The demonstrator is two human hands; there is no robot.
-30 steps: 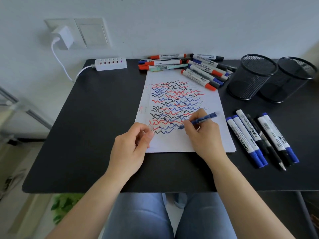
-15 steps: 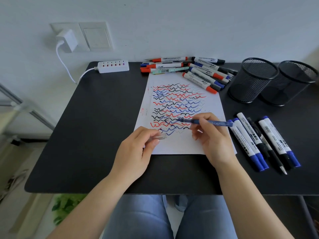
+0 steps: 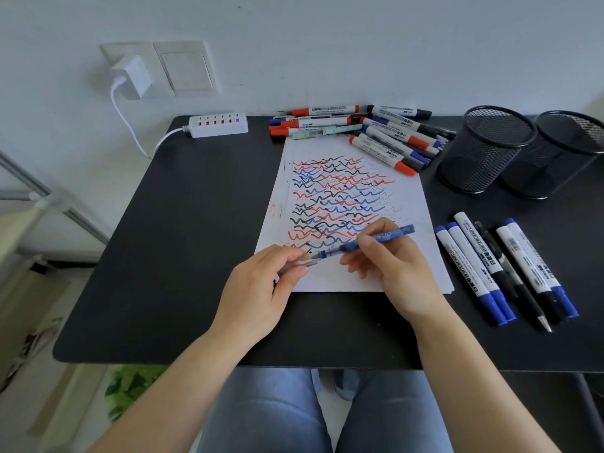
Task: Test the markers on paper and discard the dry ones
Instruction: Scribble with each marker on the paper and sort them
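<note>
A white paper sheet point(image 3: 405, 197) covered in red, blue and black squiggles lies on the black table point(image 3: 183, 243). My right hand point(image 3: 395, 269) holds a thin blue pen point(image 3: 385, 238) above the sheet's lower part, tip pointing left. My left hand point(image 3: 261, 289) pinches a clear cap point(image 3: 302, 263), whose open end meets the pen's tip. A pile of several markers point(image 3: 372, 132) lies at the sheet's far end. Another row of several markers point(image 3: 500, 269) lies to the right of the sheet.
Two black mesh cups point(image 3: 487, 148) point(image 3: 562, 155) stand at the back right. A white power strip point(image 3: 218, 125) sits at the back left, its cable running to a wall plug point(image 3: 132, 76). My knees in jeans show below the table's front edge.
My right hand lifted the blue pen off the paper and turned it level, tip to the left. My left hand brought the clear cap up to the tip.
</note>
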